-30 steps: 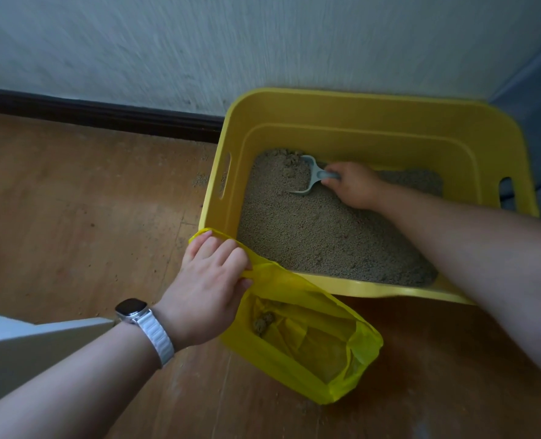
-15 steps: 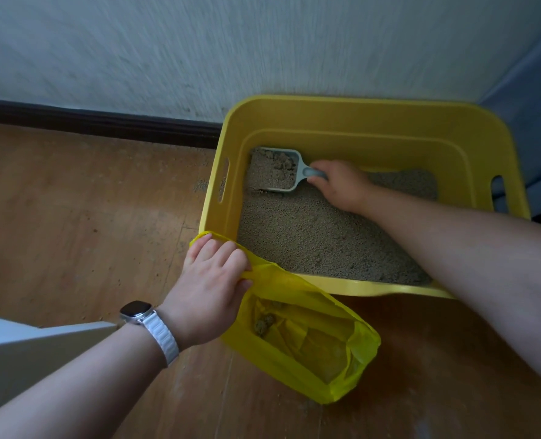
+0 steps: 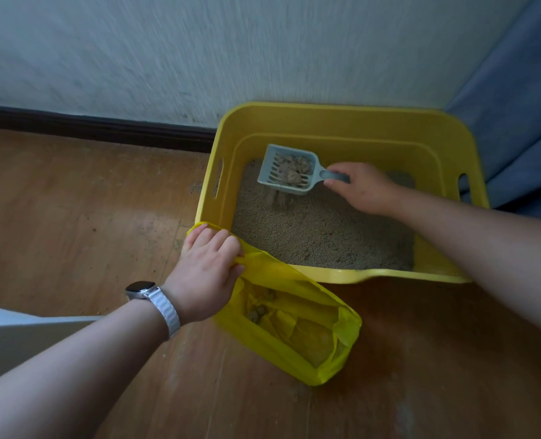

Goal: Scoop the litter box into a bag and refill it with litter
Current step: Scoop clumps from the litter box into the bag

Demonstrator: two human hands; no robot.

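A yellow litter box [image 3: 342,122] stands on the wooden floor against the wall, part filled with grey-brown litter [image 3: 323,236]. My right hand [image 3: 362,188] grips the handle of a pale grey slotted scoop [image 3: 286,169], lifted above the litter at the box's far left. Several clumps lie in the scoop and loose litter falls through its slots. My left hand [image 3: 207,270] pinches the rim of a yellow plastic bag [image 3: 297,337] and holds it open by the box's near left corner. A few clumps lie inside the bag.
A dark skirting board [image 3: 95,129] runs along the white wall. Blue upholstery [image 3: 522,122] stands to the right of the box. Some spilled litter grains [image 3: 194,186] lie on the floor left of the box. A pale panel [image 3: 12,331] shows at the left edge.
My right hand dug the scoop into the far left litter, then raised it clear; it now holds clumps while loose litter sifts out. My left hand kept its hold on the bag.
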